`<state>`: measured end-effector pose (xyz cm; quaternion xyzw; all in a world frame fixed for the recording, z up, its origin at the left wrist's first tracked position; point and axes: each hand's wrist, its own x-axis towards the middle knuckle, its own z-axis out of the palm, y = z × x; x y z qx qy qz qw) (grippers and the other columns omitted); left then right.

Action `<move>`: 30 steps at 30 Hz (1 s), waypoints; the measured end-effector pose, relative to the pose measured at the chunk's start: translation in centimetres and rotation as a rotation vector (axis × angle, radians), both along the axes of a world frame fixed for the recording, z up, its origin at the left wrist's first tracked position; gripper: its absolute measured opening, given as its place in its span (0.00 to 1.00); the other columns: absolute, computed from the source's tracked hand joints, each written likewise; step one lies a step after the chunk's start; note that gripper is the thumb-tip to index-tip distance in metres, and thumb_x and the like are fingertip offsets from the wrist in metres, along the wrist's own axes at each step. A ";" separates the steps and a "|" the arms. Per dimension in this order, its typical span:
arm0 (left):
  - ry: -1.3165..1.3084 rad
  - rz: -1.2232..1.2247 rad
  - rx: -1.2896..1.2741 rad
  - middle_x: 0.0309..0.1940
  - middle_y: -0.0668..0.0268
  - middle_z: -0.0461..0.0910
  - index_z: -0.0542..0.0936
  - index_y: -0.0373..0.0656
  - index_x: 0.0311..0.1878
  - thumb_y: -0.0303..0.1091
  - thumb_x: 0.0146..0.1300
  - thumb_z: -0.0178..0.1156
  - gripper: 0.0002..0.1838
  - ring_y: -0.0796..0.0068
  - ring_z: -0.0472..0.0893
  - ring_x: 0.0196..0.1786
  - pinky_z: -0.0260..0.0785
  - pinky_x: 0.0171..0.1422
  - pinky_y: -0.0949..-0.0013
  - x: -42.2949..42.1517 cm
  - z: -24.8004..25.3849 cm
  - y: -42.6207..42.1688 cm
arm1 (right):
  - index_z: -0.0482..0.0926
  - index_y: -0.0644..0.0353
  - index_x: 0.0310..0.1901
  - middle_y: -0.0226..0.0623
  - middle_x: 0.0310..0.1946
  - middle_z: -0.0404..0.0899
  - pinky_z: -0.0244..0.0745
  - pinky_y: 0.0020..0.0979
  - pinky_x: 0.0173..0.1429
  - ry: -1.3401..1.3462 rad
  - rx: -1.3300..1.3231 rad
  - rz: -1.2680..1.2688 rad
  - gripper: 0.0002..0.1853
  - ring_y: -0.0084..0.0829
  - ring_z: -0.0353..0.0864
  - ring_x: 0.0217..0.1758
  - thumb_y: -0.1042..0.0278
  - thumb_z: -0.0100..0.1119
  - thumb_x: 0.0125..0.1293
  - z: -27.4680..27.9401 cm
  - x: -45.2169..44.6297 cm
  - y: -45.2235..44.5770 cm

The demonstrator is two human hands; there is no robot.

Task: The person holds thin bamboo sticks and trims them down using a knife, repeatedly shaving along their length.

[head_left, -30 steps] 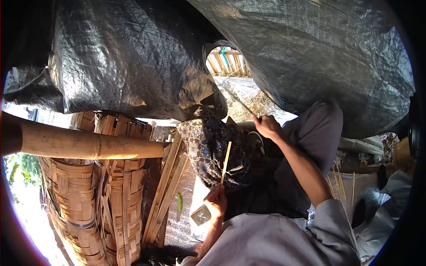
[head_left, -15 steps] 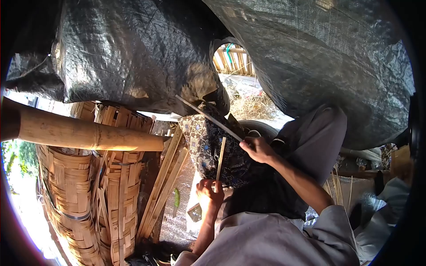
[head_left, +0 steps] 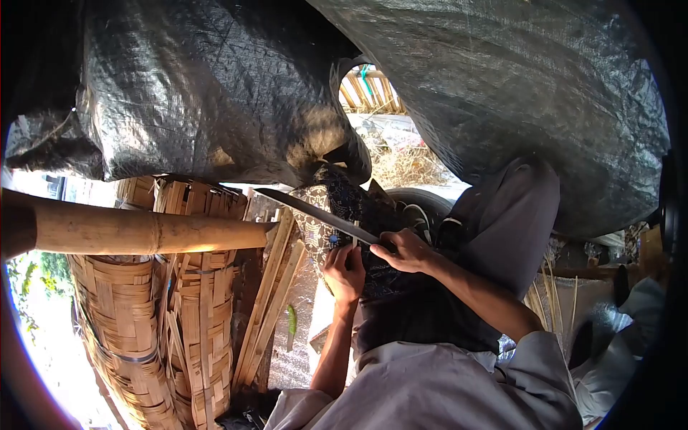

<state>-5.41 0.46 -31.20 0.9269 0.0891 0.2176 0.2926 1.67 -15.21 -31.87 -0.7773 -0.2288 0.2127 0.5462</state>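
Note:
My right hand (head_left: 403, 252) is closed round the handle end of a long knife (head_left: 315, 212), whose blade points to the upper left across my lap. Close beside it, my left hand (head_left: 345, 274) pinches a thin bamboo strip (head_left: 355, 231). Only a short bit of that strip shows by the blade; the rest is hidden by my fingers and palm. The blade passes just above the left fingertips, and I cannot tell if it touches the strip. Beneath both hands lies a dark patterned cloth (head_left: 342, 192) with pale and blue motifs, spread over my leg.
Woven bamboo baskets (head_left: 118, 308) stand at the left, with a thick bamboo pole (head_left: 143, 231) jutting in above them. Bamboo slats (head_left: 269, 308) lean beside a green pod-like thing (head_left: 292, 319). Large dark sheeting (head_left: 201, 86) hangs ahead. At the right sit thin sticks (head_left: 552, 290).
My left hand has risen towards the knife, bringing the bamboo strip under the blade. My right hand has come slightly down and left, and the blade now lies lower and flatter.

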 end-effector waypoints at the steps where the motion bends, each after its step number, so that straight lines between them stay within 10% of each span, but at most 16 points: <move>1: 0.009 0.043 -0.029 0.28 0.56 0.79 0.79 0.37 0.32 0.26 0.53 0.62 0.05 0.57 0.79 0.28 0.71 0.33 0.64 -0.2 -0.1 -0.2 | 0.77 0.63 0.25 0.50 0.16 0.75 0.72 0.42 0.30 -0.014 -0.051 0.006 0.24 0.49 0.79 0.24 0.45 0.53 0.61 -0.1 -0.3 0.2; 30: 0.130 0.073 0.193 0.27 0.53 0.73 0.74 0.36 0.36 0.23 0.54 0.54 0.06 0.52 0.74 0.31 0.68 0.34 0.54 -1.5 -1.0 -0.7 | 0.80 0.56 0.31 0.52 0.21 0.78 0.76 0.45 0.37 -0.133 -0.335 -0.024 0.30 0.52 0.80 0.30 0.33 0.45 0.59 -2.0 -1.5 3.7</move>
